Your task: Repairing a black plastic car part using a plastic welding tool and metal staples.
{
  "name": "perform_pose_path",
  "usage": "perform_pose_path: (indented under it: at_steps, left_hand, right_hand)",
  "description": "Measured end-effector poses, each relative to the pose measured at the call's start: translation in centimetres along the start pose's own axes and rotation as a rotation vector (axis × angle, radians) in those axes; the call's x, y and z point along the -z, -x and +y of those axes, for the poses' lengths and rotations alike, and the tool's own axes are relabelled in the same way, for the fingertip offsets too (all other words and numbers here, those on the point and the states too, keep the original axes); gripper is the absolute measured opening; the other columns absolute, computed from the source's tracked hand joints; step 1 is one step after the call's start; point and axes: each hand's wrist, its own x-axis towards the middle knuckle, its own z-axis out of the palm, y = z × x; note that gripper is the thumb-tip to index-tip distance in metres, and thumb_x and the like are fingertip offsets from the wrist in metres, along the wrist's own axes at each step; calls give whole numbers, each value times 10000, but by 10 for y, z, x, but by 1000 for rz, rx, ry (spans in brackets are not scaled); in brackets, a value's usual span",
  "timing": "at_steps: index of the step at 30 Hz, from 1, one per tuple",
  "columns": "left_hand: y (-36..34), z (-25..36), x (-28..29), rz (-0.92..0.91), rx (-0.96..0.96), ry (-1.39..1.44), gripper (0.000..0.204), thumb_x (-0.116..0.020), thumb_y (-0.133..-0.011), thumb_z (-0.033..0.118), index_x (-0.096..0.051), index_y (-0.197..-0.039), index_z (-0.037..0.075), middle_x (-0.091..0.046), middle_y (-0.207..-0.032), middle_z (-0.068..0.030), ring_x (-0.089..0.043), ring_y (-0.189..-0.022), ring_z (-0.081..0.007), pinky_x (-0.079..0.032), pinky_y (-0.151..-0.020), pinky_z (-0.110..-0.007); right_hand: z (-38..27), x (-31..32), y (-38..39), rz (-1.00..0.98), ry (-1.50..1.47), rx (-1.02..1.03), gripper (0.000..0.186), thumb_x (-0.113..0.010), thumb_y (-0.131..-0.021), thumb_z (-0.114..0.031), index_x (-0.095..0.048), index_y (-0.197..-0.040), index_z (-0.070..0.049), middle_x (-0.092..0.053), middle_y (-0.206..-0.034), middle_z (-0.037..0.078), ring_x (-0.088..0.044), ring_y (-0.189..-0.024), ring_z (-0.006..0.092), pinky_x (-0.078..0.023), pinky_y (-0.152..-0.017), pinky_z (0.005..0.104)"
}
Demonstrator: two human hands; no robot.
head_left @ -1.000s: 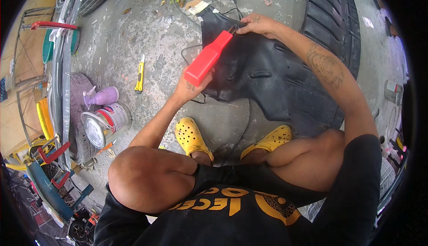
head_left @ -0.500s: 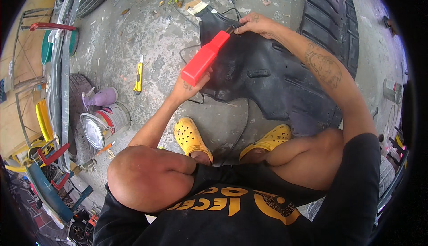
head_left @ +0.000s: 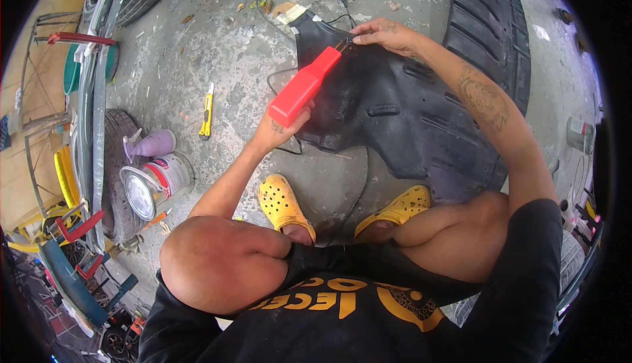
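Red plastic in the left hand [head_left: 289, 126]: grips the red tool [head_left: 303, 90] by its thick body, with fingers wrapped around and largely hidden beneath. Slants it from just left of centre toward the upper middle of the frame, with dark prongs [head_left: 342, 47] at the far end, over the black moulded panel [head_left: 395, 93]. Probably holds so far back to leave skin clear of the prongs.

Has the right hand [head_left: 388, 36] in from the right side, arched over the panel, with thumb and index finger only slightly parted beside the prong tips. Perhaps steadies something tiny; cannot tell, at such a small and dark spot, whether pinching it or merely touching.

Has the panel spread across the centre and right of centre, low over the concrete floor [head_left: 237, 60]. Squats close to its lower edge in yellow clogs [head_left: 283, 202], seemingly for two-handed reach.

Has a yellow utility knife [head_left: 207, 113] lying left of centre, perhaps for easy pick-up; farther left, a purple spray bottle [head_left: 155, 144] and a paint can [head_left: 172, 173], likely out of the way.
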Motion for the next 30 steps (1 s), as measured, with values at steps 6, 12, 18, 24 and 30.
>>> perform_pose_path:
  at_steps: [6, 12, 18, 24, 30]
  left_hand:
    - [0, -9, -1, 31, -96, -101, 157, -643, -898, 146, -625, -1042, 85, -607, -816, 12, -556, -644, -55, -446, -579, -230]
    - [1, -5, 1, 12, -108, -146, 173, -646, -897, 125, -623, -1057, 66, -629, -927, -6, -599, -806, -95, -489, -720, -271]
    - [2, -9, 2, 9, -83, -115, 186, -644, -898, 111, -624, -1078, 67, -637, -973, -10, -607, -874, -107, -494, -773, -279]
    - [0, -4, 0, 4, -63, -111, 195, -646, -894, 115, -624, -1082, 68, -641, -978, -14, -613, -892, -111, -493, -786, -280]
    - [2, -8, 1, 28, -102, -122, 193, -645, -896, 135, -631, -1079, 76, -650, -985, -20, -627, -904, -130, -497, -797, -293]
  right_hand:
    - [0, 0, -1, 45, 8, 55, 377, -724, -876, -226, -653, -1165, 6, -664, -1055, 48, -566, -1015, 117, -403, -919, 238]
    - [-2, -7, -2, 116, 25, 4, 342, -733, -870, -226, -672, -1113, 8, -660, -1051, 44, -562, -1007, 109, -415, -887, 240]
    - [2, 0, -3, 51, -25, 15, 346, -724, -878, -210, -656, -1139, 7, -655, -1053, 37, -561, -1010, 103, -409, -884, 219]
    - [10, 1, -5, 51, -45, 80, 335, -710, -886, -175, -644, -1157, 10, -660, -1044, 35, -575, -1010, 95, -422, -914, 231]
    - [6, -4, -6, 98, 34, 133, 278, -710, -881, -170, -664, -1104, -10, -670, -1021, 25, -600, -944, 96, -449, -870, 240]
